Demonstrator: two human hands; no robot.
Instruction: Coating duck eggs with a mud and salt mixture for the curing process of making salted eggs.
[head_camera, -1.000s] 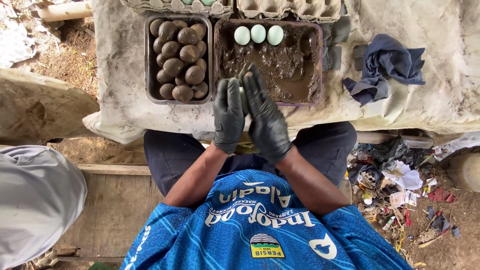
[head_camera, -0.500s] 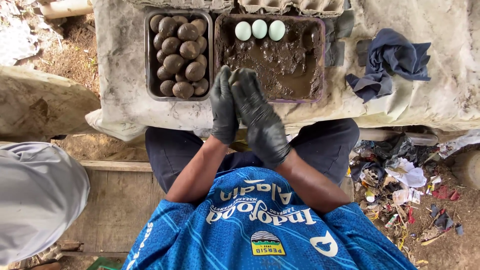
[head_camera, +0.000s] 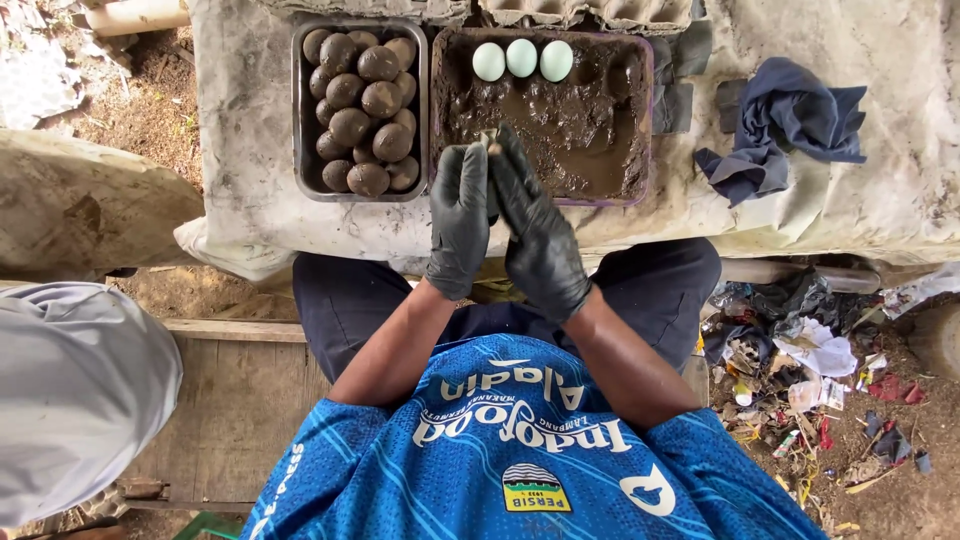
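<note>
Since the earlier frames, both gloved hands have risen from the near edge of the bench to the front rim of the mud tray, and their fingertips now meet over it.

Head view: the left hand in a black rubber glove (head_camera: 459, 215) and the right hand in a black rubber glove (head_camera: 540, 235) stand pressed together, palms facing, fingers extended upward. Between the fingertips a small mud-smeared object (head_camera: 489, 143) shows only in part; whether it is an egg cannot be told. It sits above the near rim of the rectangular tray of wet brown mud (head_camera: 640, 120).

Three pale blue-green eggs (head_camera: 521, 58) lie in a row at the tray's far edge, bare of mud. To the left, touching the mud tray, a grey metal tray (head_camera: 298, 110) holds a heap of mud-coated brown eggs (head_camera: 362, 105). A crumpled dark blue cloth (head_camera: 785, 120) lies to the right on the stained pale bench cover (head_camera: 900, 150).

Handling judgement: the held item is probably light, fragile if shelled, and slippery with wet mud. Cupping it in both palms appears safer than pinching at the tips.
</note>
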